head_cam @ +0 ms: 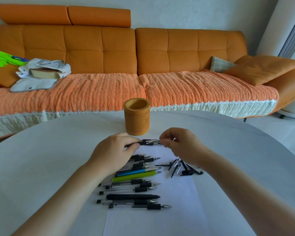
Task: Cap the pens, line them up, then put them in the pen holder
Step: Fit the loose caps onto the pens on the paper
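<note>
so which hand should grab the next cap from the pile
Right hand: the loose caps lie just under its wrist, while the left hand is holding the pen.

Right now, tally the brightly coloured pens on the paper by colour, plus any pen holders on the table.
blue pen: 1
green pen: 1
pen holder: 1
Total: 3

Orange sofa (119, 53) against pale wall (186, 12).
</note>
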`<state>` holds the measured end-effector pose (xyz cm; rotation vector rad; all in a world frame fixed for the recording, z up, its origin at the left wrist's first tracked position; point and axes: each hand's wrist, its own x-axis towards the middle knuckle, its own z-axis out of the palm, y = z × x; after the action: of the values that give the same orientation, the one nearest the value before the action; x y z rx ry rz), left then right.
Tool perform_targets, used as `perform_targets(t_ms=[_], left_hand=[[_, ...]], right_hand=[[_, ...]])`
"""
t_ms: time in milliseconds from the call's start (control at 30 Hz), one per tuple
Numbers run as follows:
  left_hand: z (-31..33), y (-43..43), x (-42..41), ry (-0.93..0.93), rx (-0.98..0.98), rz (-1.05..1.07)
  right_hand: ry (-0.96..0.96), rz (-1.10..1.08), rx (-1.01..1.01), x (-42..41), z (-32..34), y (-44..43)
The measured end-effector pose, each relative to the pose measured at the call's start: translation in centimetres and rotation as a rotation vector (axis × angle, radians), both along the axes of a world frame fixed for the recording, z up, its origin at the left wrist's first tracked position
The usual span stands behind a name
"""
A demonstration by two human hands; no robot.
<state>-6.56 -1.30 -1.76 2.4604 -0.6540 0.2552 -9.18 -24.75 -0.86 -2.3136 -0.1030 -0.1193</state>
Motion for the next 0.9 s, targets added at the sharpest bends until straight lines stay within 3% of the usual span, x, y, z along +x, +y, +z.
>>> perform_targets(t_ms=[267, 900], left_hand=[[0.1, -0.2, -0.4, 0.002, 0.011, -0.025], [0.6, 0.3, -0.4, 0.153, -0.030, -0.156]], right_hand=[[0.015, -0.009, 0.121, -0.5, -0.1, 0.6], [-0.048, 0.032, 0.138, -1.5, -1.0, 2.1]])
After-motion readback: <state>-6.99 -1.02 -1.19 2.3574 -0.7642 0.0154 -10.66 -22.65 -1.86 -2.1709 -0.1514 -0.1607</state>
